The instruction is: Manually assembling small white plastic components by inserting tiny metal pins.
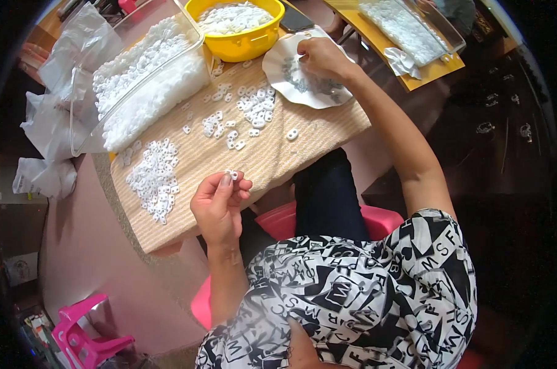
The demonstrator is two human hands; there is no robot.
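Near the front edge of the cloth-covered table (168,237), my left hand (218,206) pinches a small white plastic piece (232,174) between thumb and fingertips. My right hand (325,58) reaches over a white wavy-edged dish (278,61) at the far right of the table. Small greyish parts (328,89) lie in that dish. The right fingers are drawn together, and what they hold, if anything, is hidden. Between the hands lie loose white two-holed pieces (254,107), with a single piece (292,134) apart. A denser pile of them (152,178) spreads to the left.
A clear bin (137,92) full of white pieces stands at the far left, beside plastic bags (51,123). A yellow basin (244,46) and a phone (296,20) sit at the back. Another bin (408,34) rests on a table to the right. A pink stool (84,335) stands lower left.
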